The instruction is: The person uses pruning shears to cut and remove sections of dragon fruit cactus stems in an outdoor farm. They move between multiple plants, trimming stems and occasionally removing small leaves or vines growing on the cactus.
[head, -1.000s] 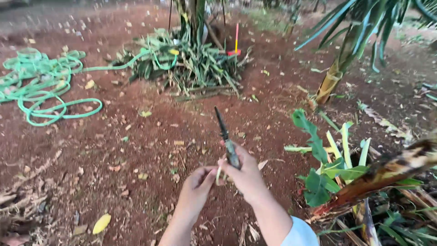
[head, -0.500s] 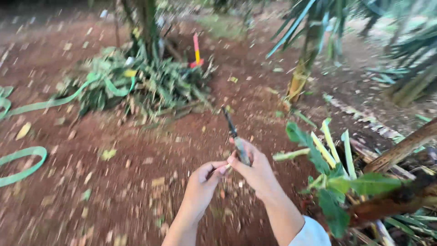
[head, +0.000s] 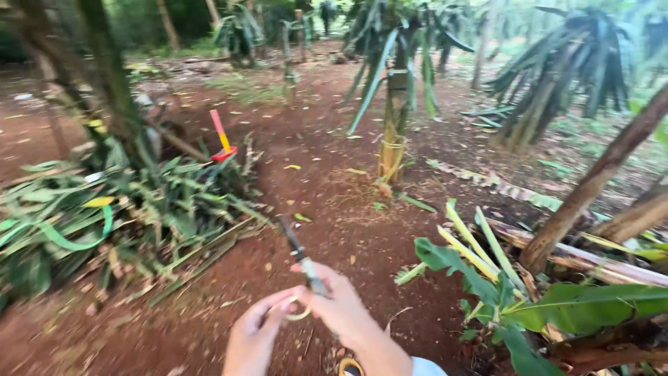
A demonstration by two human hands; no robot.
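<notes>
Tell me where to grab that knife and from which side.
Take the knife by its handle, the lower end already inside the right hand, coming from below and behind. The dark blade points up and away, so the near end looks like the safer grip.

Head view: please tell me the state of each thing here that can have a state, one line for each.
Knife: held in the right hand, dark blade pointing up and away.
Pale strip: bent into a loop, pinched between both hands.
Left hand: fingertips closed on the strip.
Green hose: lying slack over the pile of cut leaves.
Red and yellow stake: stuck in the ground, leaning.
</notes>
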